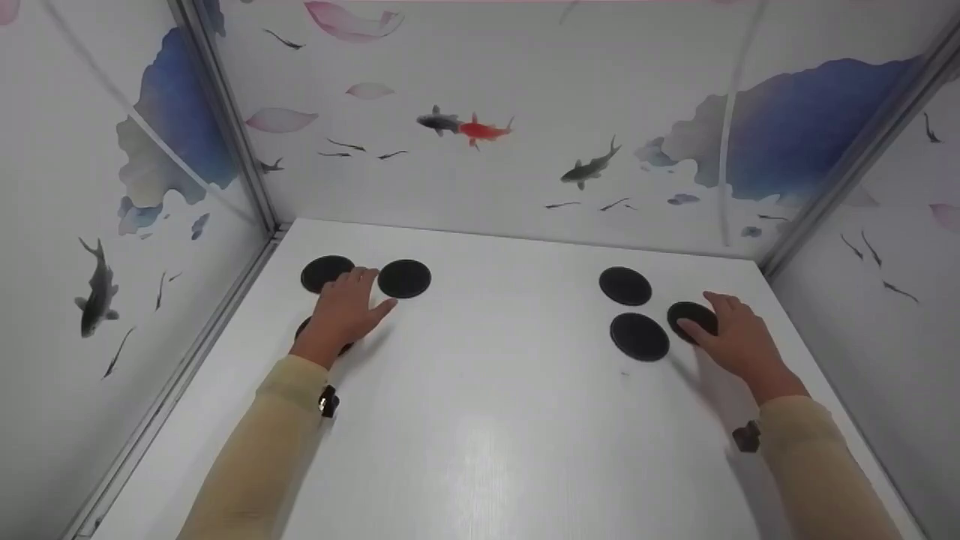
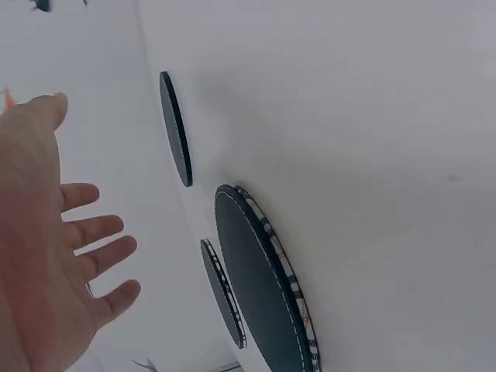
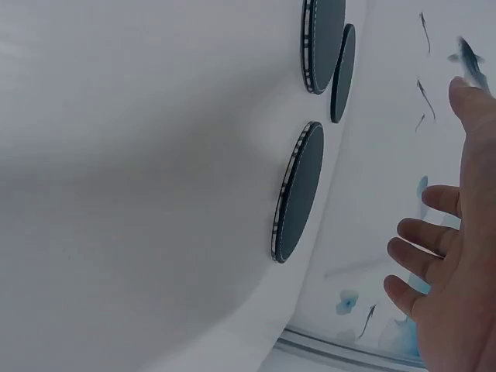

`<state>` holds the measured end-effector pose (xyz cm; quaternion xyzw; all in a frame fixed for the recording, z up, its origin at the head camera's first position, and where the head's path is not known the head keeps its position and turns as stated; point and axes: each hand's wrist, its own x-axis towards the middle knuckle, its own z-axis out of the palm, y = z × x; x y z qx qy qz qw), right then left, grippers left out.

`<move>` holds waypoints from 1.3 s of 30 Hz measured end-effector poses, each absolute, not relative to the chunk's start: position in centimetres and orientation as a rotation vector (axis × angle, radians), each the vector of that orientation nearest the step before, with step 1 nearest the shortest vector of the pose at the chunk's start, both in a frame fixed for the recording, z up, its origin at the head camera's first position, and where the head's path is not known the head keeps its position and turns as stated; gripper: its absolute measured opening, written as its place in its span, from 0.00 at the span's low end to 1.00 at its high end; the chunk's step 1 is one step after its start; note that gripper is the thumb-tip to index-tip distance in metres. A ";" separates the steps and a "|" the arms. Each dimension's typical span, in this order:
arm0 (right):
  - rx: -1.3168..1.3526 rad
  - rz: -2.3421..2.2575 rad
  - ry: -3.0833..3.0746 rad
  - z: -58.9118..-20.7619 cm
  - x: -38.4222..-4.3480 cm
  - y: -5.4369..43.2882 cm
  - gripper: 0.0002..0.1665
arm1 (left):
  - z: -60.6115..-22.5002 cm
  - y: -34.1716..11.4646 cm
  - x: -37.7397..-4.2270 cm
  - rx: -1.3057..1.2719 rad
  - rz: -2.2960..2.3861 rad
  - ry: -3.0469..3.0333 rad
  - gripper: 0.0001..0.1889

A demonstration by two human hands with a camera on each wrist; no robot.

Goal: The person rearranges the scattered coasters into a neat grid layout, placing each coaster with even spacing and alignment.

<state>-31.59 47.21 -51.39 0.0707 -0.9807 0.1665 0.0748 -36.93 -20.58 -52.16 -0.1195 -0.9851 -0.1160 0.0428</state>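
Note:
Above a group of three round black coasters at the left, my left hand [image 1: 342, 307] hovers with fingers spread, holding nothing. One coaster [image 1: 405, 279] lies just right of its fingertips, another [image 1: 319, 274] is partly behind the fingers, and the third [image 1: 303, 328] is mostly hidden under the wrist. My right hand [image 1: 741, 339], also empty with relaxed fingers, hangs over the right group, its thumb overlapping a coaster [image 1: 686, 315] in the head view. Two more coasters, a far one [image 1: 625, 286] and a near one [image 1: 639, 337], lie left of it. A white patterned edge shows under the large stitched coaster [image 2: 256, 271].
The coasters lie on a white table [image 1: 480, 390]. White panels printed with fish and petals enclose it: a back panel [image 1: 510, 187], a left panel [image 1: 45, 225] and a right panel [image 1: 900, 240], joined by grey metal corner posts [image 1: 225, 112].

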 end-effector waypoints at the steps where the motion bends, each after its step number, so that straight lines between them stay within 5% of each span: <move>1: 0.206 0.523 -2.940 -51.3 -31.5 46.9 0.55 | -52.1 -20.5 -36.9 -0.380 -0.375 -3.002 0.41; 7: 0.254 0.650 -2.914 -51.5 -30.4 45.2 0.52 | -52.2 -20.1 -36.4 -0.445 -0.458 -2.977 0.30; 20: 0.295 0.684 -2.955 -52.4 -29.9 43.7 0.54 | -53.2 -18.4 -36.6 -0.521 -0.554 -2.954 0.26; 39: 0.195 0.838 -3.071 -53.9 -29.8 42.9 0.69 | -52.6 -2.5 -38.4 -0.964 -0.764 -3.025 0.35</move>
